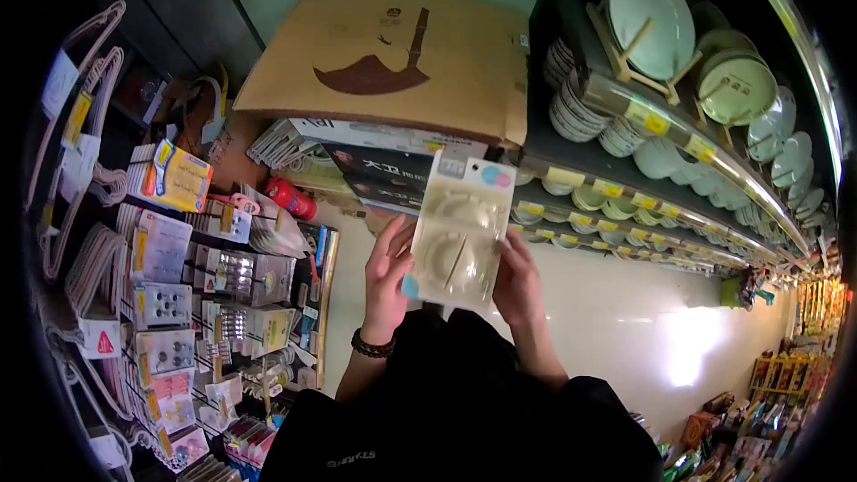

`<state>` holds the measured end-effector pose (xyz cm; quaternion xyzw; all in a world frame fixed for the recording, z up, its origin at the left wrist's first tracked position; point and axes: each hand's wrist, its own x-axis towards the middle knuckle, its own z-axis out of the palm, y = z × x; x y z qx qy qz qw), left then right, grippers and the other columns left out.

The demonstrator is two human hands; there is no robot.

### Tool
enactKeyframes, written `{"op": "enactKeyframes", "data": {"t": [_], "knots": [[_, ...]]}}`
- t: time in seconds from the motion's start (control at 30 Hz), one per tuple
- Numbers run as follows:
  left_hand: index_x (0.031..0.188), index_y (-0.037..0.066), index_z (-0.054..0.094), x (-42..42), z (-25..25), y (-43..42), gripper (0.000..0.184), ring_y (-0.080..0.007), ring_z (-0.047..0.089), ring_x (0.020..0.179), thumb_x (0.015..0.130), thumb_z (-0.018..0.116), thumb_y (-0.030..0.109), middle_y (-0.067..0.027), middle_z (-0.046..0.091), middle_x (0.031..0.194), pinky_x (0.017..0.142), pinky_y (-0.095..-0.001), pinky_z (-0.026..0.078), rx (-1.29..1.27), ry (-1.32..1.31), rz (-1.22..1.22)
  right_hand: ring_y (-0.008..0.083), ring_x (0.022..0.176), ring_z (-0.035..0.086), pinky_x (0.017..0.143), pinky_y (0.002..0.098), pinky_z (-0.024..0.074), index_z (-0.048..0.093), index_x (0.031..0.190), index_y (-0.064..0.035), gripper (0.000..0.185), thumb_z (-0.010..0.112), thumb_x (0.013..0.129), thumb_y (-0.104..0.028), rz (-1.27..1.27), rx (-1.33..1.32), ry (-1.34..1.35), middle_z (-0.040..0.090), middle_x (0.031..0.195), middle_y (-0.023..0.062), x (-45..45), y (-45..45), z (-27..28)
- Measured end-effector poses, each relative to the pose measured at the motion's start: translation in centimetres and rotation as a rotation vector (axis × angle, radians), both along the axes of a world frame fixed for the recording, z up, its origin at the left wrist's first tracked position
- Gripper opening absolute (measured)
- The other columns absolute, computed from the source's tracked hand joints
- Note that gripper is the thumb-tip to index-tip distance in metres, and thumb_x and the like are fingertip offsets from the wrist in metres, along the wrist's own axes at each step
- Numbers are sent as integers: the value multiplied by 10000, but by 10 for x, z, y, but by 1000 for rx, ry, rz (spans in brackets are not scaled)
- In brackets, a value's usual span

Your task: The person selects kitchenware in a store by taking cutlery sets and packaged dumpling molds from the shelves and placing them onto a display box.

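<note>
Between my two hands is a blister pack, held upright in front of my chest. It has a pale card, a clear plastic front and rounded beige shapes inside; what the product is I cannot make out. My left hand, with a dark bracelet at the wrist, grips the pack's left edge. On the opposite edge, my right hand is closed, its fingers partly hidden behind the pack. Just beyond the pack stand dark printed boxes under a large cardboard box.
To the left, a rack holds hanging packs and white hangers. A red fire extinguisher stands behind it. Shelves on the right carry stacked bowls and upright plates. Shiny pale floor lies below; more goods are at far right.
</note>
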<state>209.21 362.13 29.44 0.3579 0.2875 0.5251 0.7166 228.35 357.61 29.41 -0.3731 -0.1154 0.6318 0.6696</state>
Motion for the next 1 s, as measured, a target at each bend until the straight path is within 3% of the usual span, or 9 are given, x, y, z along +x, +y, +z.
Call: {"op": "enactKeyframes", "data": {"t": [0.1, 0.27, 0.43, 0.47, 0.57, 0.67, 0.7, 0.87, 1.0], "knots": [[1413, -22, 374, 14, -2, 43, 513, -201, 458, 1273, 923, 527, -33, -149, 478, 1374, 1039, -321, 384, 225, 313, 57, 232, 1218, 510, 1022, 353, 414, 336, 1424, -2, 444, 393, 986, -46, -26, 128, 1, 486, 1364, 152, 13, 65, 17], [1282, -14, 538, 47, 8, 133, 346, -201, 536, 1199, 935, 540, -20, -141, 551, 1302, 919, -285, 470, 422, 473, 305, 274, 1377, 343, 1110, 369, 311, 91, 1522, -52, 604, 358, 980, -33, -19, 279, -298, 302, 1513, 187, 25, 143, 27], [1186, 46, 611, 79, 20, 211, 337, -284, 600, 1120, 862, 598, -50, -157, 604, 1220, 919, -363, 482, 645, 921, 503, 271, 1455, 161, 1146, 393, 183, 145, 1512, -38, 675, 441, 912, 44, -63, 436, -977, 169, 1567, 164, 37, 207, 32], [1183, 43, 607, 85, 18, 222, 373, -362, 592, 1098, 821, 624, -45, -187, 606, 1185, 924, -400, 479, 634, 967, 491, 283, 1441, 201, 1140, 414, 203, 179, 1494, -17, 665, 486, 904, 10, -44, 440, -1122, 220, 1543, 178, 44, 219, 25], [1172, 26, 606, 97, 14, 247, 378, -371, 485, 1233, 797, 647, -7, -184, 550, 1255, 991, -439, 445, 703, 1181, 406, 356, 1340, 324, 1113, 463, 231, 333, 1413, 26, 553, 525, 904, -73, -114, 438, -1399, 378, 1430, 215, 47, 247, 21], [1141, -7, 617, 96, 9, 245, 395, -399, 357, 1345, 749, 640, 30, -184, 495, 1316, 1077, -469, 390, 758, 1406, 502, 387, 1257, 433, 1084, 491, 295, 425, 1340, 79, 503, 530, 925, -185, -163, 500, -1313, 488, 1329, 266, 47, 269, 1], [1218, -49, 568, 93, 6, 239, 565, -400, 295, 1385, 666, 635, 54, -225, 453, 1366, 1136, -508, 301, 754, 1359, 458, 370, 1261, 444, 1079, 480, 323, 425, 1332, 74, 467, 515, 939, -162, -113, 534, -1191, 488, 1334, 258, 42, 274, 4], [1207, -66, 543, 67, 6, 173, 415, -361, 379, 1341, 815, 595, 59, -226, 465, 1356, 1123, -449, 328, 613, 1202, 527, 315, 1096, 577, 987, 404, 473, 446, 1249, 65, 299, 441, 982, -70, 233, 599, -676, 572, 1181, 239, -15, 269, 23], [1327, -21, 459, 27, -24, 80, 467, -347, 563, 1088, 909, 565, 158, -201, 579, 1192, 950, -439, 449, 171, 1163, 514, 246, 1004, 581, 903, 369, 478, 465, 1248, 56, 324, 503, 967, -100, 655, 566, -716, 594, 1088, 176, -68, 240, 12]]}}
